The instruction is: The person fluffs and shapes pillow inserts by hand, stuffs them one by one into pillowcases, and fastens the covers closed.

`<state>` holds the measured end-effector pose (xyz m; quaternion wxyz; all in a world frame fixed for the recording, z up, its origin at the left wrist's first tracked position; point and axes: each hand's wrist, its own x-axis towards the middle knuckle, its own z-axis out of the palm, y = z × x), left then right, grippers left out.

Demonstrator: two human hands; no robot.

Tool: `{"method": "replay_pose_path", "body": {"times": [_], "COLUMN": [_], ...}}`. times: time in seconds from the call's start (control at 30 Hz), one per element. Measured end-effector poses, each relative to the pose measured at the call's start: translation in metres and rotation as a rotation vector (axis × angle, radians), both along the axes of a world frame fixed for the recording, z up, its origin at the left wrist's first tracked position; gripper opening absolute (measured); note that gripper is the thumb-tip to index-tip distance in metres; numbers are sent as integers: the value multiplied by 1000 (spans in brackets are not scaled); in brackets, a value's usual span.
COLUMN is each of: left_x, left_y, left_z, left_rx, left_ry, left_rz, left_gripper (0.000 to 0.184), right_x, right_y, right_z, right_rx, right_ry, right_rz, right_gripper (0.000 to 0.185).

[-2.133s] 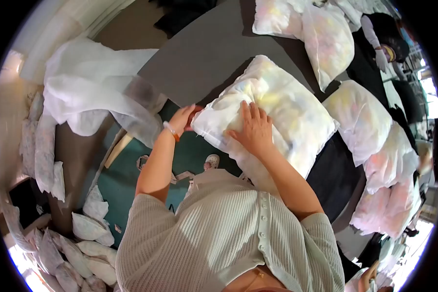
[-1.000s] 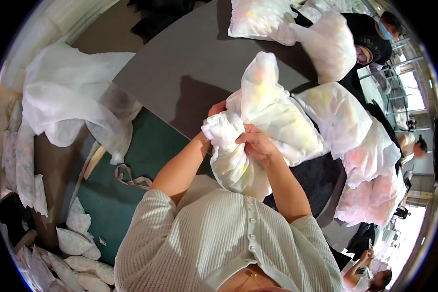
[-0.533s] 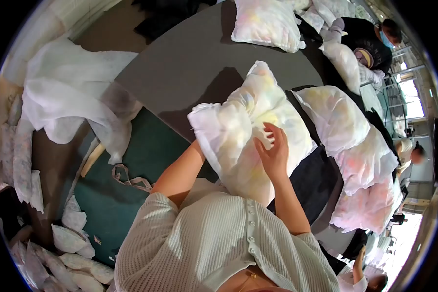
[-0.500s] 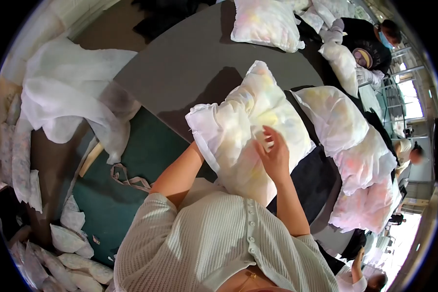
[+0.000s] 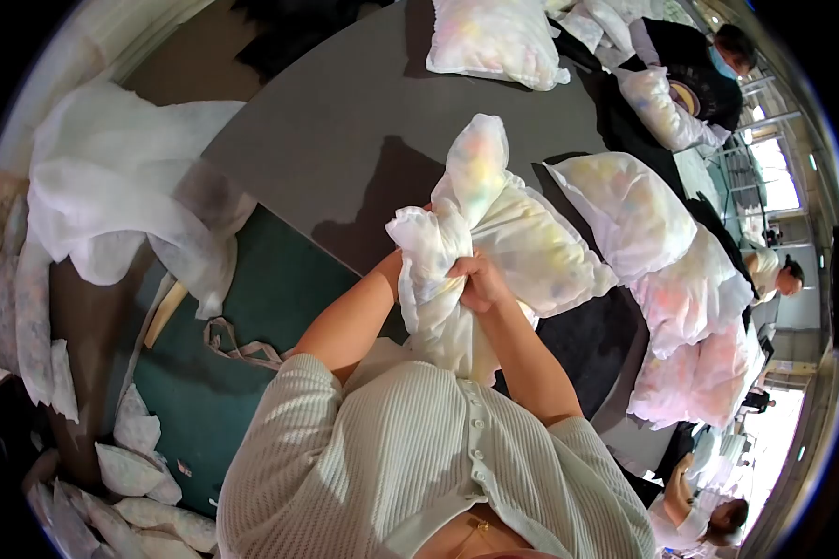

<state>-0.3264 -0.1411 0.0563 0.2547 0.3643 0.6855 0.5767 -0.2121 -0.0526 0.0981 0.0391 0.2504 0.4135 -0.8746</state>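
Note:
A white translucent pillow (image 5: pixel 541 247) with pastel colours showing through is bunched up in front of my chest, above the near edge of the grey table. My right hand (image 5: pixel 480 281) is closed on a gathered fold near the pillow's middle. The left forearm reaches up behind the pillow's left part; my left hand (image 5: pixel 428 208) is almost wholly hidden there, with only a sliver of skin showing, so its fingers cannot be made out.
The grey table (image 5: pixel 336 121) carries another pillow (image 5: pixel 494 42) at its far side and several pillows (image 5: pixel 625 210) along the right. White sheer fabric (image 5: pixel 112 177) drapes at the left. Small packets (image 5: pixel 130 470) lie lower left. A masked person (image 5: pixel 694 74) handles a pillow at upper right.
The pillow has gone from spread out to squeezed and folded at its middle. My right hand has moved left and closed on it. The masked person's pillow has changed its tilt.

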Motion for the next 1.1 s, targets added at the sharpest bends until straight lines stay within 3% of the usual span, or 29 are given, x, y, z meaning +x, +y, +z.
{"method": "replay_pose_path", "body": {"times": [0.1,0.23,0.33,0.37,0.4,0.43,0.57,0.6,0.63,0.67,0.7,0.73,0.77,0.83,0.9,0.93,1.0,1.1], "left_x": [-6,-11,-16,-19,-17,-14,4,6,7,8,10,11,9,9,3,0,6,4], "left_y": [-15,-30,-45,-52,-63,-70,-81,-83,-88,-92,-93,-92,-88,-89,-102,-109,-126,-127], "left_z": [46,95,4,-6,7,5,-23,-29,-34,-38,-40,-41,-41,-46,-47,-44,-36,-37], "left_rx": [-280,-606,-51,142,-36,-37,708,870,864,917,970,965,735,485,608,651,1018,939], "left_ry": [358,606,692,724,716,723,-806,-1199,-1202,-1263,-1324,-1324,-841,-369,-554,-614,-1324,-1284], "left_rz": [53,112,228,264,215,217,138,97,96,42,-12,-17,111,222,234,241,92,210], "left_gripper": [34,37,36,36,44,44,51,53,53,53,52,52,52,53,57,58,64,74], "right_x": [-10,-19,-21,-24,-25,-26,-20,-15,-14,-13,-14,-16,-22,-23,-26,-25,-22,-24], "right_y": [11,-7,-20,-28,-35,-40,-36,-22,-22,-25,-31,-37,-40,-46,-42,-40,-37,-45], "right_z": [-17,-3,3,11,19,24,16,-12,-17,-24,-25,-25,-25,-16,-12,-7,0,-20], "right_rx": [-95,106,569,567,831,1094,934,1212,1470,1550,1548,1739,1933,1942,1677,1680,1805,1914], "right_ry": [-4,-53,-43,-36,-99,-166,-257,-34,199,404,401,326,249,108,-28,-24,478,539], "right_rz": [97,77,60,64,68,69,-125,71,273,286,283,314,340,348,368,373,164,400], "right_gripper": [50,41,40,40,38,36,35,33,32,26,26,24,22,26,28,28,28,24]}}
